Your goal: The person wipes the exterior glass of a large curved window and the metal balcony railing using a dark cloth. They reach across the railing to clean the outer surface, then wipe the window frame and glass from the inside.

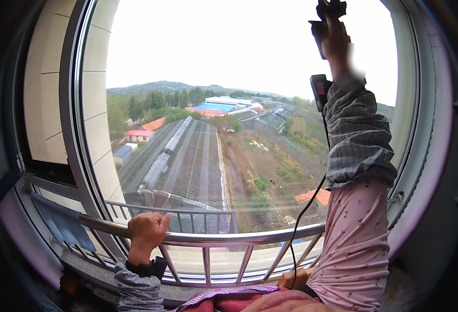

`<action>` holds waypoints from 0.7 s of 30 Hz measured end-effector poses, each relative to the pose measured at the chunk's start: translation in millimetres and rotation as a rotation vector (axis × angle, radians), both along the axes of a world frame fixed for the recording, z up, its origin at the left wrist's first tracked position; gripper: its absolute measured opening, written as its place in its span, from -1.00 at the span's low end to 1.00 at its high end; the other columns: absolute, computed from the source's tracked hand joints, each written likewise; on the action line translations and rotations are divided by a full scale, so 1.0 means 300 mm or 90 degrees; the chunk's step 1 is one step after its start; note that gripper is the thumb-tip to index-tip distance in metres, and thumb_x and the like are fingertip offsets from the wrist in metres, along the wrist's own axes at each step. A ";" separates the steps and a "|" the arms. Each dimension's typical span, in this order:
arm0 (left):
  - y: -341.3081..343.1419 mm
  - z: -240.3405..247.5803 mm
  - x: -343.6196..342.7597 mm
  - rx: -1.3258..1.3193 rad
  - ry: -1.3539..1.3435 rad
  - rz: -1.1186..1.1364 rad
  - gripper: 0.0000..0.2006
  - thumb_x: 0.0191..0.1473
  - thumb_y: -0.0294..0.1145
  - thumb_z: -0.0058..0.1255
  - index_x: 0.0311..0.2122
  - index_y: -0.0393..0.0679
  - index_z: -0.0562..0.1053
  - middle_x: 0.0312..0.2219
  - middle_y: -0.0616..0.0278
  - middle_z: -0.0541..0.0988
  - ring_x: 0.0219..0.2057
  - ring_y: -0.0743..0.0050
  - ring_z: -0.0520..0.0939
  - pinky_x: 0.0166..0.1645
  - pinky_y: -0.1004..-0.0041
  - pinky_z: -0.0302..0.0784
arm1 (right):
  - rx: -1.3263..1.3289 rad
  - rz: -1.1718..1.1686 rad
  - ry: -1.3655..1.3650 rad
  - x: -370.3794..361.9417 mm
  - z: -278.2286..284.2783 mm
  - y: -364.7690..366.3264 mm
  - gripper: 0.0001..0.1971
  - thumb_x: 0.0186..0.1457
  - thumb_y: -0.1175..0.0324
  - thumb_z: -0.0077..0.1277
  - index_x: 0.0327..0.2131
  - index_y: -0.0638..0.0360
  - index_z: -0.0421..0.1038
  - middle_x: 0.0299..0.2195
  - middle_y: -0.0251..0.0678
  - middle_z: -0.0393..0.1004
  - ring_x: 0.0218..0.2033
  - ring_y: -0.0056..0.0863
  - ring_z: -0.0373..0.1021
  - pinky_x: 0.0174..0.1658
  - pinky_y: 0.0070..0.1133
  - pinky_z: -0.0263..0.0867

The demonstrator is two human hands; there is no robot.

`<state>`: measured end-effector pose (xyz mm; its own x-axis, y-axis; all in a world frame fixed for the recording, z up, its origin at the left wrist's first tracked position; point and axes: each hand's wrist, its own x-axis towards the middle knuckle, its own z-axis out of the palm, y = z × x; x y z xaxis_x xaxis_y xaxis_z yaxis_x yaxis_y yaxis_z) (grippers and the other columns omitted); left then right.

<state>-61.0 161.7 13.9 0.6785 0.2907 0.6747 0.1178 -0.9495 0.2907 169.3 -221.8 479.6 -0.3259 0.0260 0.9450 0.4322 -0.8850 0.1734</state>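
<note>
My left hand (147, 230) is closed around the shiny metal handrail (250, 239) that runs across the lower part of a large window. A black band with a small dark box (158, 267) sits on my left wrist. High at the upper right, my right hand (336, 46) is raised in front of the glass, its fingers closed on a black object (331, 10). That object is dark against the bright sky, and the picture's top edge cuts it off, so its kind is unclear. A black device (320, 92) is at my right forearm, with a black cable (303, 213) hanging down from it.
The window glass (229, 57) fills the middle, with a grey frame (73, 93) at left. Metal bars (207, 265) stand below the handrail. A grey-blue cloth (62, 218) hangs over its left end. Outside lie a dark-covered greenhouse (187, 161), fields and hills.
</note>
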 end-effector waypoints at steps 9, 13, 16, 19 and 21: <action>0.010 -0.039 0.032 0.086 -0.116 0.035 -0.57 0.12 -0.05 0.17 -0.67 -0.13 0.52 -0.68 0.08 0.52 -0.58 -0.04 0.58 -0.47 0.11 0.43 | 0.187 0.164 0.005 0.566 -0.259 -1.056 -0.55 0.30 0.44 -0.28 0.20 0.33 0.35 0.14 0.03 0.46 0.21 -0.14 0.36 0.31 -0.44 0.17; 0.002 -0.037 0.025 0.036 -0.156 0.009 -0.58 0.11 -0.08 0.18 -0.68 -0.12 0.53 -0.69 0.08 0.52 -0.58 -0.04 0.59 -0.46 0.11 0.44 | 0.255 -0.228 0.321 0.618 -0.298 -1.238 -0.57 0.28 0.43 -0.25 0.15 0.43 0.36 0.12 0.08 0.47 0.15 -0.13 0.40 0.23 -0.51 0.26; -0.002 -0.033 0.020 0.034 -0.166 -0.006 -0.60 0.10 -0.10 0.18 -0.67 -0.11 0.54 -0.69 0.08 0.52 -0.58 -0.03 0.59 -0.46 0.12 0.45 | 0.298 -0.181 0.287 0.566 -0.171 -1.093 -0.58 0.25 0.44 -0.26 0.09 0.47 0.40 0.12 0.11 0.46 0.15 -0.10 0.39 0.25 -0.50 0.25; -0.004 -0.026 0.017 0.030 -0.187 -0.016 -0.61 0.09 -0.10 0.20 -0.67 -0.10 0.54 -0.69 0.10 0.52 -0.58 0.00 0.59 -0.46 0.13 0.46 | 0.157 -0.165 0.033 0.463 0.028 -0.718 -0.59 0.28 0.38 -0.22 0.12 0.34 0.39 0.11 0.03 0.47 0.14 -0.11 0.40 0.23 -0.45 0.28; -0.004 -0.024 0.012 0.039 -0.185 -0.022 -0.61 0.08 -0.11 0.20 -0.68 -0.10 0.53 -0.70 0.11 0.52 -0.58 0.00 0.59 -0.47 0.12 0.45 | 0.027 -0.094 -0.128 0.360 0.141 -0.433 -0.61 0.30 0.33 -0.17 0.14 0.22 0.39 0.08 -0.04 0.49 0.12 -0.11 0.42 0.19 -0.40 0.31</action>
<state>-57.2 160.5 6.5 0.4638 0.2238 0.8572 0.0050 -0.9682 0.2501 277.3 -351.7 521.9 -0.5033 0.0490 0.8627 0.2579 -0.9444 0.2041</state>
